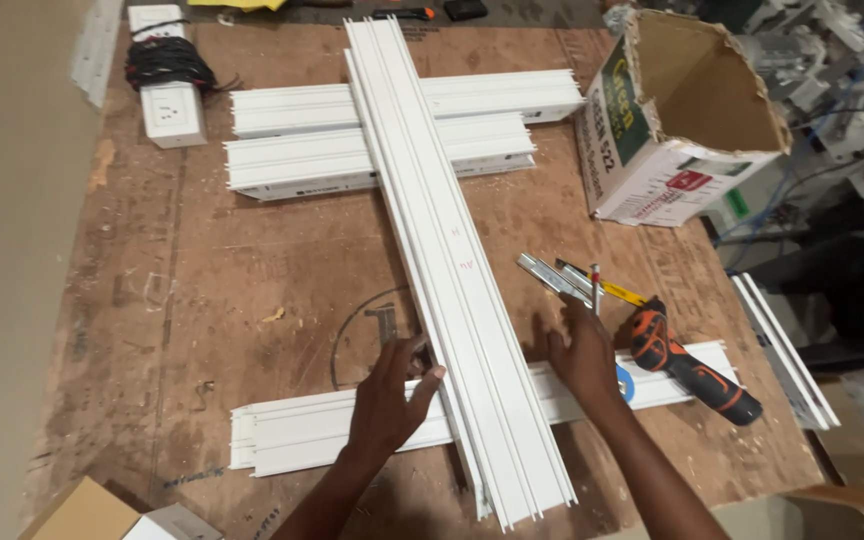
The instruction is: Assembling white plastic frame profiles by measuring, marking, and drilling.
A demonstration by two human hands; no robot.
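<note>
1. The person is leaning over a worn brown wooden counter (202, 260), both bare hands down beside a long bundle of white plastic channel strips (452, 250) that is lying lengthwise, running from the far edge to the near edge.
2. The left hand (390, 400) is resting flat with its grip released, fingers spread; the thumb tip is touching the left edge of the long bundle, and the palm is lying over a shorter white channel piece (292, 435) that is crossing under the bundle near the front.
3. The right hand (584, 355) is pressing against the right side of the bundle, grip released, nothing grasped, fingers pointing away toward a cluster of silver metal pieces (552, 276).
4. Just beside that hand, an orange and black power tool (687, 365) is lying on the right end of the crossing piece, with a yellow-handled tool (612, 290) near it.
5. Farther back, two stacks of white channel (292, 135) are lying crosswise beneath the long bundle.
6. A white socket box (167, 100) wrapped with a black cable is sitting at the far left.
7. A torn, open cardboard box (682, 120) is tilting at the far right edge.
8. More white strips (787, 350) are leaning off the counter's right side.
</note>
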